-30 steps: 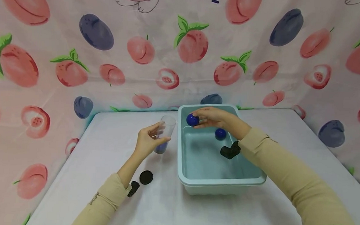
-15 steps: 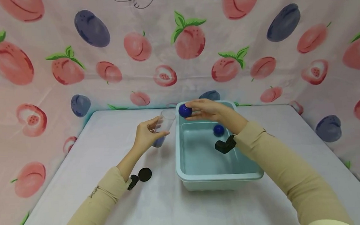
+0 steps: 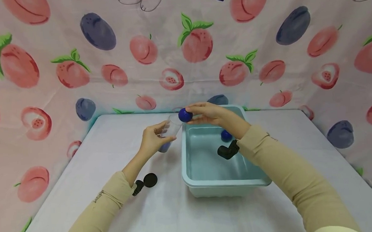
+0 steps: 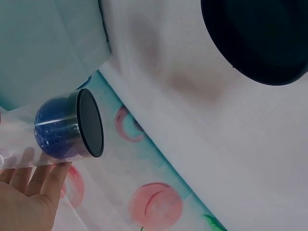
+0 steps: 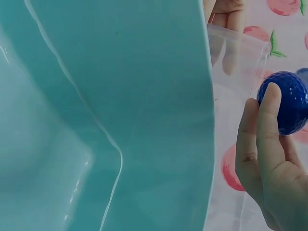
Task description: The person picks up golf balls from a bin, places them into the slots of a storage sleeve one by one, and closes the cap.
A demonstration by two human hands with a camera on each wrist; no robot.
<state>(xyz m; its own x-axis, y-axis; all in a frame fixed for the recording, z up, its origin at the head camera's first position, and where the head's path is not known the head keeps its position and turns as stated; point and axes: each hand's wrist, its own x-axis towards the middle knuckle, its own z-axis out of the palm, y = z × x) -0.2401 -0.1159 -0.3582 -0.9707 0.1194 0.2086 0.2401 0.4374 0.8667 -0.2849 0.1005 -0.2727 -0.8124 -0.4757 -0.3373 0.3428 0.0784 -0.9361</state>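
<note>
My left hand (image 3: pixel 151 140) grips a clear plastic tube (image 3: pixel 174 125), its mouth tipped up toward the right. Inside at the bottom lies a blue golf ball (image 4: pixel 55 127), above the tube's black end cap (image 4: pixel 91 122). My right hand (image 3: pixel 209 114) pinches a second blue golf ball (image 3: pixel 185 115) in its fingertips, right at the tube's mouth; the right wrist view shows this ball's dimpled surface (image 5: pixel 284 103). A third blue ball (image 3: pixel 226 135) lies in the light-blue basin (image 3: pixel 226 183), below the right forearm.
A flat black disc (image 3: pixel 150 180) lies on the white table (image 3: pixel 165 213) near the left wrist. Black wrist cameras sit at the left cuff (image 3: pixel 138 187) and right cuff (image 3: pixel 228 151). A fruit-printed cloth (image 3: pixel 170 47) hangs behind the table.
My right hand has carried its golf ball leftward from above the basin to the mouth of the tube. The left hand keeps its grip on the tube, which leans slightly more.
</note>
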